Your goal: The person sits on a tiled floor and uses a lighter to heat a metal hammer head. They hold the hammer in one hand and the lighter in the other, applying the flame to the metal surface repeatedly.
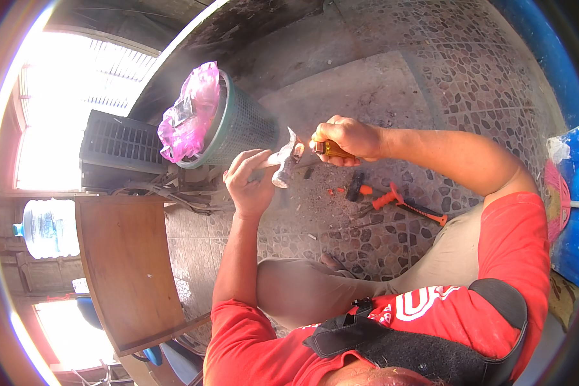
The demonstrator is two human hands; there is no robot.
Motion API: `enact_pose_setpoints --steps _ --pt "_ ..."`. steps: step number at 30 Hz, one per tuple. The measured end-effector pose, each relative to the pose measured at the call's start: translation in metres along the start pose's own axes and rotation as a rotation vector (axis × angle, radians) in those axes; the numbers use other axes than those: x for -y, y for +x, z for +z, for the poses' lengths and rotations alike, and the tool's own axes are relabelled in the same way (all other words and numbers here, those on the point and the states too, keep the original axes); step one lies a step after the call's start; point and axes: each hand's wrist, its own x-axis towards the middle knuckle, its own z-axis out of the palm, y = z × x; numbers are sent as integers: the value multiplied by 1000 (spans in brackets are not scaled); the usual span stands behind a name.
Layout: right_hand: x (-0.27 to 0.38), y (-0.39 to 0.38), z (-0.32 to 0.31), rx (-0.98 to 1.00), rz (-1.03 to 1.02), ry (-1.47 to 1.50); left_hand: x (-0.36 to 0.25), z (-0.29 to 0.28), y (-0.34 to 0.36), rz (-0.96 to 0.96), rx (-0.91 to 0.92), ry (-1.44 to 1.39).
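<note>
My left hand [248,182] is closed round the light handle of a claw hammer [283,168], close below its metal head. The head points up and to the right. Facing it, my right hand [354,138] grips a tool with an amber handle [333,149]; the handle's dark end points toward the hammer, and the fingers hide the rest. A small gap separates the two. On the floor below my right forearm lie a black-headed mallet [354,187] and a tool with an orange guard [387,197], partly overlapping.
A green perforated basket [248,128] with a pink plastic bag [196,109] stands beyond my left hand. To the left are a dark slatted appliance [119,151], a wooden table [132,264] and a water jug [50,228]. Debris lies on the pebble-patterned floor [476,96]. Pink broom bristles [558,193] show at right.
</note>
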Motion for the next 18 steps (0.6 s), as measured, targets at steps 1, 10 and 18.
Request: enact_pose_setpoints --steps 1,10,18 --pt "0 0 1 -9 10 -2 -1 0 1 -2 2 1" --pt "5 -4 8 47 36 -21 -3 1 1 6 -3 1" --pt "4 -6 11 71 45 6 0 0 0 16 -3 9"
